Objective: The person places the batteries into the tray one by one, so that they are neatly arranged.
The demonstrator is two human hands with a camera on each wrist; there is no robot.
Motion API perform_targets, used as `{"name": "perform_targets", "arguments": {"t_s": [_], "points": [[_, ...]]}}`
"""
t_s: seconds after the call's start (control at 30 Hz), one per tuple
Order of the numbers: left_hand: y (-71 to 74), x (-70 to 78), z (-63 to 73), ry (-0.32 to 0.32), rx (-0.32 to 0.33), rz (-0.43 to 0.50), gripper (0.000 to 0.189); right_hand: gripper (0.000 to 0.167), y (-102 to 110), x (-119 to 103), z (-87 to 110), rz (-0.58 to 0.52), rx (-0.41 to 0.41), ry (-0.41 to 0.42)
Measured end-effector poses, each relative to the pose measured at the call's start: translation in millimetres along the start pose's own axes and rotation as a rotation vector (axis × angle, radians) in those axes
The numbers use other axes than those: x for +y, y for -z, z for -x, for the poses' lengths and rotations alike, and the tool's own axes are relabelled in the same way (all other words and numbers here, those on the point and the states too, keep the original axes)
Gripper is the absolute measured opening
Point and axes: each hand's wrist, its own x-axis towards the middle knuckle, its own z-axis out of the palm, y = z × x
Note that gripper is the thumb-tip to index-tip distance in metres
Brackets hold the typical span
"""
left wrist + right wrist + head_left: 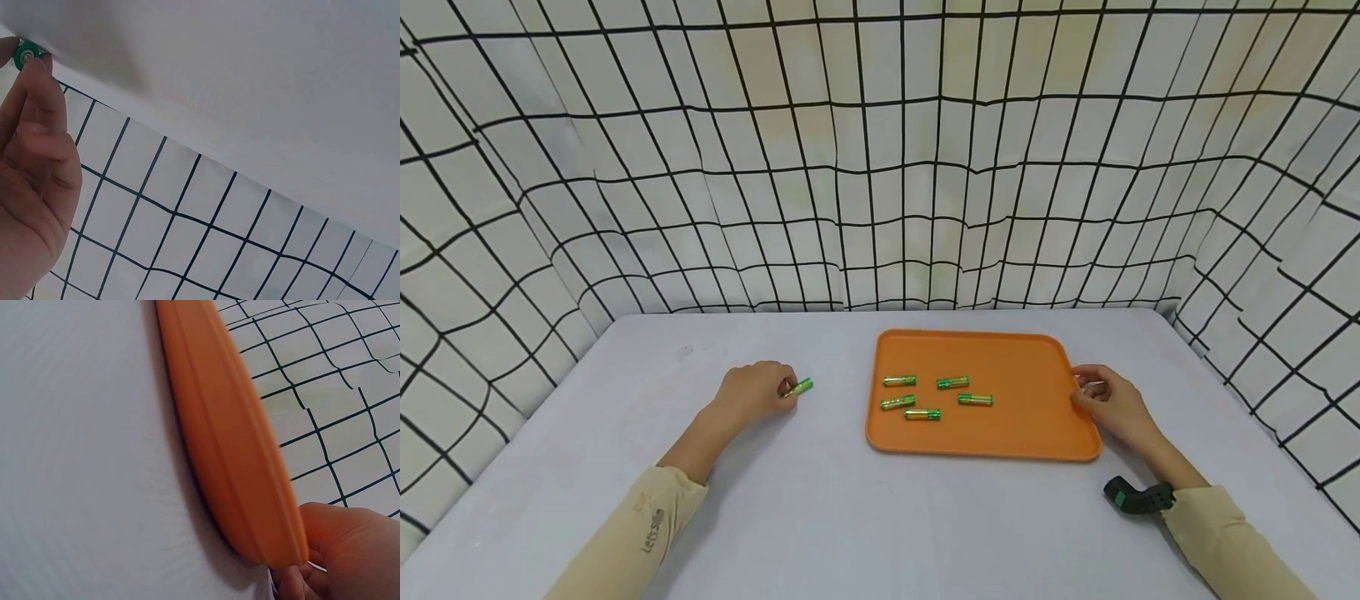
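Observation:
My left hand (pixel 754 392) pinches a green-and-gold battery (pixel 803 387) between thumb and fingers, left of the tray. In the left wrist view, the battery's round green end (pixel 27 56) pokes out between the fingertips. An orange rectangular tray (pixel 1022 433) lies flat on the white table. My right hand (pixel 1116 404) grips the tray's right rim, its thumb over the edge; the right wrist view shows that hand (pixel 356 550) at the tray's corner, fingers partly hidden. On the tray's left half and middle lie several similar batteries (pixel 975 400), spaced apart.
A white cloth-covered table (pixel 880 525) spreads around the tray. White walls with a black grid (pixel 902 192) enclose it at the back and sides. A dark band-like device (pixel 1138 497) sits at the right wrist, near the sleeve.

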Motion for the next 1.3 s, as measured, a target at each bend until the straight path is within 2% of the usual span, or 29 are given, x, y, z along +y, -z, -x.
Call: {"name": "perform_targets", "arguments": {"t_s": [0.33, 0.8, 1.1, 1.3], "points": [[5.4, 5.3, -5.5, -0.03, 0.021, -0.024, 0.015, 0.043, 0.2, 0.2, -0.3, 0.004, -0.001, -0.009], [12.6, 13.4, -10.1, -0.047, -0.02, -0.034, 0.016, 0.043, -0.4, 2.1, -0.5, -0.004, -0.003, 0.0], [14.7, 24.1, -11.3, -0.094, 0.021, -0.055, 0.014, 0.043, -0.1, 0.8, 1.2, -0.003, -0.003, 0.008], [15.0, 31.5, -12.7, -0.102, 0.009, -0.057, 0.014, 0.043, -0.2, 1.0, 0.4, 0.003, -0.002, 0.009]]}}
